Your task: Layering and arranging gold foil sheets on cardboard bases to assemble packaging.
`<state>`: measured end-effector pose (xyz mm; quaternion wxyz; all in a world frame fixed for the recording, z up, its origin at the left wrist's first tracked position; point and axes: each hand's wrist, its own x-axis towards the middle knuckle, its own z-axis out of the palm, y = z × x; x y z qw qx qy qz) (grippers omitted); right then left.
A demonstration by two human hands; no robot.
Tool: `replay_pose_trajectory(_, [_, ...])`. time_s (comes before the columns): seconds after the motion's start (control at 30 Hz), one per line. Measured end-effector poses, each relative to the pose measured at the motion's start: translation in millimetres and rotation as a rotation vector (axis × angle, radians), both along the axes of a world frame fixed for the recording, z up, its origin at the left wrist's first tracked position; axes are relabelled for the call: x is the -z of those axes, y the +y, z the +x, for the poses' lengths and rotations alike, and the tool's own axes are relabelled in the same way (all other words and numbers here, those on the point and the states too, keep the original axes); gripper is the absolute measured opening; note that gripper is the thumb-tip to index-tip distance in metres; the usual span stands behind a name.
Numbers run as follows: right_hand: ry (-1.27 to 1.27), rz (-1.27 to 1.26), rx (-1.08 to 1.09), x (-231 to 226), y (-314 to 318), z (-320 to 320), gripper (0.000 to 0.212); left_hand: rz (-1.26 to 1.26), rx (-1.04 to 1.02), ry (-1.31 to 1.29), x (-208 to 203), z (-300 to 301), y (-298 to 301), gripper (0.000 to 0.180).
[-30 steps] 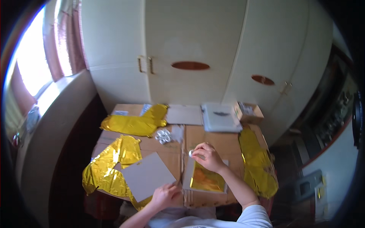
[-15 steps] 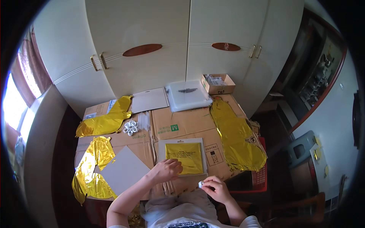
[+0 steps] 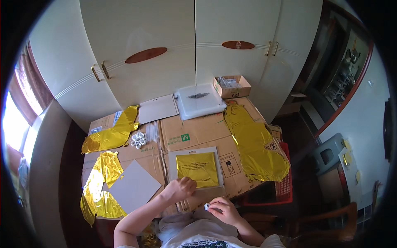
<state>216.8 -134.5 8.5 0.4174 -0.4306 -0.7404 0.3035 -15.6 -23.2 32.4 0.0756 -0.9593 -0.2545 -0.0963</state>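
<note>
A folded gold foil balloon (image 3: 197, 165) lies flat on a grey backing card (image 3: 221, 173) with a hang hole at its top. My left hand (image 3: 182, 189) is at the lower left corner of the foil, fingers curled; whatever is between them is hidden. Close to the table's near edge, my right hand (image 3: 225, 211) pinches a small white roll (image 3: 206, 206) between thumb and fingertips. Similar white rolls (image 3: 138, 139) sit in a cluster farther back on the left.
Large gold foil balloons lie flattened at the right (image 3: 258, 149), far left (image 3: 109, 134) and near left (image 3: 109, 202). A grey card (image 3: 135, 185) overlaps the near-left one. Behind are another card (image 3: 158, 109), a translucent white case (image 3: 200, 105) and a small open box (image 3: 233, 87).
My left hand's fingers have curled in at the foil's lower corner. My right hand has come left, nearer to it, still with the white roll. The whole view has shifted slightly.
</note>
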Motion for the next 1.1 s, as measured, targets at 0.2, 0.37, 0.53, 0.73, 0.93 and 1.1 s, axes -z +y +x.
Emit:
replay_pose_trajectory(0.2, [-0.085, 0.05, -0.013, -2.4, 1.9, -7.9, 0.012, 0.105, 0.018, 0.089, 2.7, 2.0, -12.8, 0.01])
replay_pose_trajectory(0.37, [-0.246, 0.299, -0.042, -7.0, 38.2, -10.7, 0.015, 0.183, 0.012, 0.025, -0.6, -0.2, -19.5, 0.023])
replay_pose_trajectory(0.53, [-0.388, 0.323, -0.115, 10.5, 52.5, -12.9, 0.016, 0.135, -0.062, -0.092, 5.2, -4.8, -30.1, 0.028])
replay_pose_trajectory(0.73, [-0.406, 0.333, -0.116, 17.4, 53.4, -11.2, 0.016, 0.028, -0.134, -0.198, 11.9, -5.3, -35.9, 0.028])
replay_pose_trajectory(0.93, [-0.437, 0.345, -0.096, 19.1, 52.6, -12.4, 0.016, -0.095, -0.251, -0.288, 6.5, 12.8, 5.8, 0.045])
replay_pose_trajectory(1.1, [-0.436, 0.343, -0.099, 17.4, 54.5, -14.2, 0.016, -0.092, -0.479, -0.202, 35.8, 27.0, 32.6, 0.075])
